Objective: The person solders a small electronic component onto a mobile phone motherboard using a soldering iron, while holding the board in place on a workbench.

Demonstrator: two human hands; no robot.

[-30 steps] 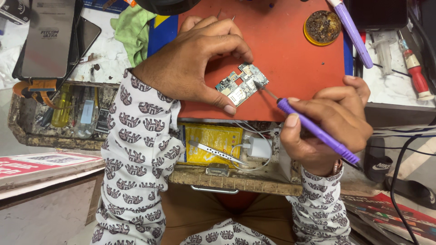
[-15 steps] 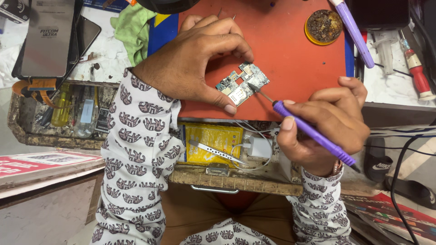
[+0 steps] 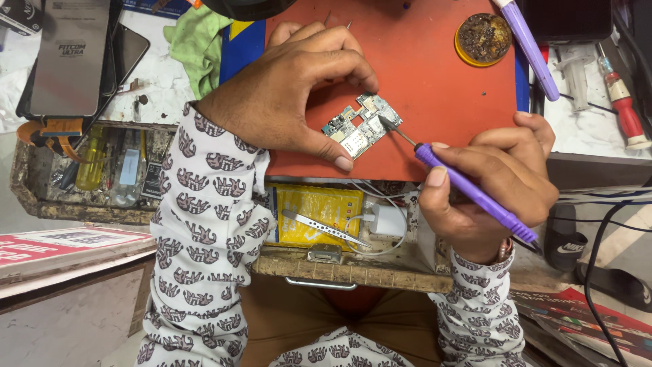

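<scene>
- While the left hand pinches the small green-and-silver phone circuit board between thumb and fingertips, the board lies flat on the orange-red rubber work mat, near the mat's front edge.
- The right hand is closed in a pen grip around the purple-handled soldering iron; its thin metal tip meets the board's right edge.
- Good practice, as judged here: the thumb should keep the board pressed to the mat so that it cannot pivot under the tip.
- The tip is best held at a shallow angle, with light pressure and brief contact, since the components look small and closely packed.
- Fingers of the left hand should stay apart from the hot tip.
- Silver tweezers lie in the open drawer below the table; a round tin of dark flux residue sits at the mat's far corner.
</scene>
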